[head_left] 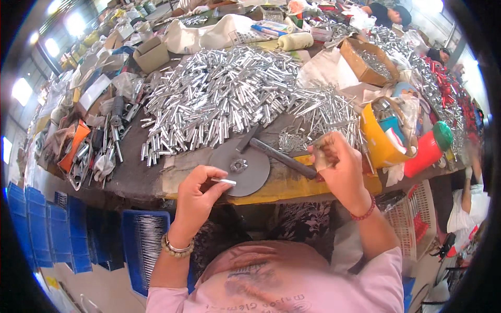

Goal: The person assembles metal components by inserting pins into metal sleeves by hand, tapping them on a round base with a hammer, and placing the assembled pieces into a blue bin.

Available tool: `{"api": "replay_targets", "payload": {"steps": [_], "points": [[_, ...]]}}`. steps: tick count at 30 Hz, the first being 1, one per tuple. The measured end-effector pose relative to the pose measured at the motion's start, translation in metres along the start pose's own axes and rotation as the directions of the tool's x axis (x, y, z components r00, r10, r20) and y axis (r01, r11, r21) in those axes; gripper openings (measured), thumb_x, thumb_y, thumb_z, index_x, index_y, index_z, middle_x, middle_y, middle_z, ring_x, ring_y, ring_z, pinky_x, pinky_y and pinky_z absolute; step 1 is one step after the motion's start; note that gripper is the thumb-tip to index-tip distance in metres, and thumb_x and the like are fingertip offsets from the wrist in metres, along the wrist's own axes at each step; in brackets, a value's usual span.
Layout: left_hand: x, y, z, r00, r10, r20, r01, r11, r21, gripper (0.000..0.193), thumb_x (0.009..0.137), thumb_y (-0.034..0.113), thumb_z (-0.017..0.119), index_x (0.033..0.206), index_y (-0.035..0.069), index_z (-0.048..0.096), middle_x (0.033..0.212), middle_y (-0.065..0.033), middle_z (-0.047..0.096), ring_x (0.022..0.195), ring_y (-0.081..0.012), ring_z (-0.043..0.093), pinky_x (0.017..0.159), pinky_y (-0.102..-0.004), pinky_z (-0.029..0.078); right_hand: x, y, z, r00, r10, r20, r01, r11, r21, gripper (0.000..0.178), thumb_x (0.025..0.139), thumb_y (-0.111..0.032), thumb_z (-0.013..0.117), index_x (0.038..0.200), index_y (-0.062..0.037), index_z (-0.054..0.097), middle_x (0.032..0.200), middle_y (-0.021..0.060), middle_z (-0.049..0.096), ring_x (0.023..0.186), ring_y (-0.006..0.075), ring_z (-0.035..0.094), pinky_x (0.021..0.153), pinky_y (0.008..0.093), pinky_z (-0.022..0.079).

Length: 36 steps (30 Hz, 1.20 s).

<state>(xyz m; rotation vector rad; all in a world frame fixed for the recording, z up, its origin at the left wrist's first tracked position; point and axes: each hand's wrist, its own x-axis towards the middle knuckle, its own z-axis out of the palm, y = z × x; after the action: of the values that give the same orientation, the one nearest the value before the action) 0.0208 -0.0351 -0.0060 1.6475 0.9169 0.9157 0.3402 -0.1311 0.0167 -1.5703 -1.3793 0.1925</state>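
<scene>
Between the thumb and fingers of my left hand (pixel 199 189) is a short silvery metal tube (pixel 225 181), held level over the near left edge of a dark grey disc (pixel 255 175). A small round metal piece (pixel 238 166) sits at the disc's middle. My right hand (pixel 340 163) is raised beside small metal pins (pixel 293 141), its fingers pinched together; what they hold, if anything, is too small to name. Between my hands lies a hammer (pixel 284 158), its head over the disc's far edge. Beyond spreads a large heap of metal tubes (pixel 219 94), with thinner rods (pixel 331 109) to its right.
At the right stand a cut yellow container (pixel 374 136), a red bottle (pixel 421 155) with a green cap and a cardboard box (pixel 348 51) of small metal parts. Tools (pixel 114 122) crowd the left side. Below the table's edge are a blue crate (pixel 130 250) and a pale basket (pixel 417 224).
</scene>
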Motion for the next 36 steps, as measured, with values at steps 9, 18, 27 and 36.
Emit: {"api": "replay_targets", "payload": {"steps": [9,18,27,36], "points": [[-0.002,0.007,-0.001,0.939,0.343,0.021,-0.302,0.797,0.523,0.019,0.089,0.008,0.088,0.108,0.007,0.085,0.099,-0.0092,0.071,0.091,-0.0285,0.069,0.079,-0.0384,0.056,0.005,-0.015,0.025,0.955,-0.288,0.072,0.296,0.941,-0.166,0.013,0.086,-0.003,0.085,0.098,-0.0048,0.08,0.092,0.0109,0.075,0.088,0.0303,0.074,0.079,0.0417,0.06],[0.001,0.006,-0.008,0.939,0.337,0.07,-0.322,0.789,0.524,0.021,0.087,0.003,0.088,0.108,0.005,0.085,0.096,-0.0096,0.07,0.091,-0.0264,0.067,0.08,-0.037,0.053,-0.012,-0.048,0.076,0.837,-0.412,0.36,0.487,0.861,-0.145,0.009,0.086,-0.006,0.073,0.094,-0.0071,0.076,0.095,0.0073,0.061,0.093,0.0287,0.066,0.087,0.0432,0.055],[0.0,0.001,-0.013,0.966,0.255,0.052,-0.254,0.882,0.397,0.019,0.087,0.002,0.089,0.105,0.004,0.084,0.097,-0.008,0.069,0.09,-0.0232,0.068,0.079,-0.0347,0.053,-0.004,-0.05,0.087,0.818,-0.461,0.344,0.529,0.837,-0.138,0.005,0.087,-0.008,0.071,0.091,-0.0073,0.074,0.095,0.0072,0.061,0.093,0.0277,0.065,0.087,0.043,0.054],[0.001,0.002,-0.007,0.977,0.207,0.059,-0.214,0.913,0.347,0.021,0.087,-0.002,0.088,0.106,0.003,0.084,0.096,-0.007,0.066,0.091,-0.0212,0.066,0.079,-0.0327,0.053,-0.001,-0.05,0.087,0.782,-0.502,0.37,0.57,0.816,-0.099,0.01,0.084,-0.008,0.07,0.094,-0.0078,0.073,0.097,0.0062,0.061,0.097,0.0277,0.065,0.088,0.0424,0.053]]}}
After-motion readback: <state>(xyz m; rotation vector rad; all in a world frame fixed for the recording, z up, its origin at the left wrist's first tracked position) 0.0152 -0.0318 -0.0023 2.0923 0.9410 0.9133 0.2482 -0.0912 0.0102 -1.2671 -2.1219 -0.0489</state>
